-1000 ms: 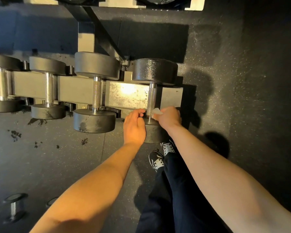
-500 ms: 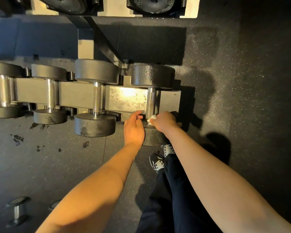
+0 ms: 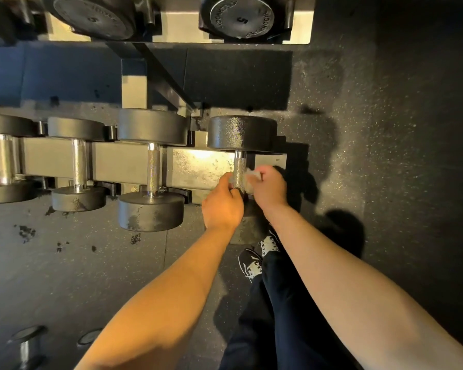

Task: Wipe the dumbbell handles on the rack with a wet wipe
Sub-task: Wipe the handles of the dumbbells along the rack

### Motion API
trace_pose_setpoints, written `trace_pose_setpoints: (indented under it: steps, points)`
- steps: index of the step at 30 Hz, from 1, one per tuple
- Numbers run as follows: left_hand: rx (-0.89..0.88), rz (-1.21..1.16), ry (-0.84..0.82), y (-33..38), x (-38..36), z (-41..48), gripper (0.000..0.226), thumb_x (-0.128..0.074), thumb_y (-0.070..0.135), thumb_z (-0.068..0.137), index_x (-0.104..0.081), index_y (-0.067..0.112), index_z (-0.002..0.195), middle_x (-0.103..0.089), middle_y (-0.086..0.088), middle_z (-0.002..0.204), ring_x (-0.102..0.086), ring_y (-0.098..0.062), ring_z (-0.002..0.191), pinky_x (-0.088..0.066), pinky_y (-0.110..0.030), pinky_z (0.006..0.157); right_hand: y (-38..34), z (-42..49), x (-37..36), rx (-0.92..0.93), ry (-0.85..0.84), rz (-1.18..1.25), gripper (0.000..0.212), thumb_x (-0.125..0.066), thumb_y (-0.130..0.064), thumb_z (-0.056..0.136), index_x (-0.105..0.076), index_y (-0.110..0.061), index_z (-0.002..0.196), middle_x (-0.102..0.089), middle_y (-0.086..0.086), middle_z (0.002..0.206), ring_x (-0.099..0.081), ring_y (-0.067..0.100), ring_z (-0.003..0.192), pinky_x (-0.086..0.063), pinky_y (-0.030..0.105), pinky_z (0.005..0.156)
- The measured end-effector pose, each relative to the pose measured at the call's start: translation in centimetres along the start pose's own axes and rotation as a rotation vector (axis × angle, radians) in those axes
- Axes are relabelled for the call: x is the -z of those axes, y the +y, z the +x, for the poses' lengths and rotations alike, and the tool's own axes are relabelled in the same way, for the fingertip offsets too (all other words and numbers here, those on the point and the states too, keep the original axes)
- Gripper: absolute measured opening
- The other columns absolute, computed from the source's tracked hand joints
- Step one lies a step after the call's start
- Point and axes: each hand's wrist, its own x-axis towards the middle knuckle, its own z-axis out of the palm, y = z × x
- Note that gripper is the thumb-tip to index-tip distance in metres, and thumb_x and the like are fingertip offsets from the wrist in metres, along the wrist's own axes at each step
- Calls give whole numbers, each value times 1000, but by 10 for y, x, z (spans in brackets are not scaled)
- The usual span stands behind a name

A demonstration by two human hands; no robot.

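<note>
Fingers [image 3: 226,180] of the left hand [image 3: 221,204] are curled against the near end of the handle [image 3: 239,170] from its nine o'clock side; whether they fully close round it cannot be told. Fingers [image 3: 262,173] of the right hand [image 3: 269,189] are pinched on the wipe [image 3: 251,174], which is pressed to the handle's three o'clock side.

Largest first: the floor [image 3: 385,156] is seen as dark speckled matting, with scuffed patches at eight o'clock. The rack [image 3: 195,169] is laid across the view from nine o'clock to the centre, a lit bare plate lying between the last two handles. Four dumbbells are carried on this tier; the worked dumbbell [image 3: 242,133] is the last one, at the rack's three o'clock end, its far head lit and its near head hidden under both hands. The next dumbbell [image 3: 151,212] lies just beside it at nine o'clock, handle untouched. An upper tier with two round heads is seen at twelve o'clock, one marked 5 [image 3: 242,20]. Dark trousers [image 3: 278,316] and two shoes [image 3: 251,264] are seen at six o'clock, beneath the arms. Another small dumbbell [image 3: 24,348] is partly visible at seven o'clock.
</note>
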Motion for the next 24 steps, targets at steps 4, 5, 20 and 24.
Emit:
trace_pose_setpoints:
  steps: [4, 5, 20, 24]
  points:
    - [34, 6, -23, -2, 1, 1, 48, -37, 23, 102, -44, 40, 145, -68, 4, 124, -62, -27, 109, -44, -38, 90, -28, 13, -15, -180, 196, 547, 3, -69, -17, 91, -71, -15, 90, -71, 0, 87, -67, 15, 85, -58, 32, 76]
    - [36, 3, -26, -2, 2, 0, 48, -37, 22, 102, -44, 41, 145, -68, 4, 124, -62, -27, 110, -44, -39, 92, -31, 13, -23, -214, 198, 603, 4, -70, -15, 90, -71, -11, 88, -70, 1, 84, -66, 15, 80, -57, 31, 73]
    - [72, -35, -42, -1, 6, -3, 50, -37, 19, 102, -47, 43, 144, -68, -2, 126, -62, -29, 113, -45, -38, 94, -34, 18, -23, -124, 153, 236, 22, -62, -14, 94, -69, 5, 85, -68, 21, 87, -57, 18, 76, -48, 31, 67]
    - [61, -45, -27, -3, 4, -2, 49, -37, 18, 102, -48, 44, 143, -69, -2, 123, -62, -28, 110, -46, -39, 94, -40, 24, -28, -117, 66, 154, 17, -53, -11, 99, -68, -4, 96, -65, 12, 97, -60, 23, 91, -47, 31, 73]
